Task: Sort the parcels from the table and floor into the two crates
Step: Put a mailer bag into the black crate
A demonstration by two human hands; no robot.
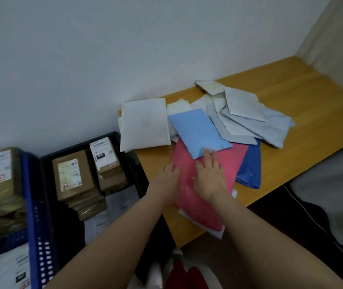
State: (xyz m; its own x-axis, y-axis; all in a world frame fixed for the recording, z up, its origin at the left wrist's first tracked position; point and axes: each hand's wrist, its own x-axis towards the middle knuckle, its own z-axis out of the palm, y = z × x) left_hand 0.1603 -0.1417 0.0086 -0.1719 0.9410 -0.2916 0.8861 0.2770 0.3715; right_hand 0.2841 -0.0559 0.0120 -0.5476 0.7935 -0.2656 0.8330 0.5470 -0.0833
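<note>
Both hands lie flat with fingers straight on the pink mailer (206, 184) at the near edge of the tabletop (304, 105), the left hand (169, 174) at its left border and the right hand (210, 174) reaching its far end, probably to slide it free. A light blue mailer (197, 132) overlaps its far end, with white mailers (247, 115) heaped beyond. The black crate (124, 163) and blue crate (31, 197), left on the floor, already hold brown boxes (72, 176).

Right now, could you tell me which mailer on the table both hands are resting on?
The pink mailer; the light blue one overlaps its far end, and the dark blue one lies beside it.
</note>
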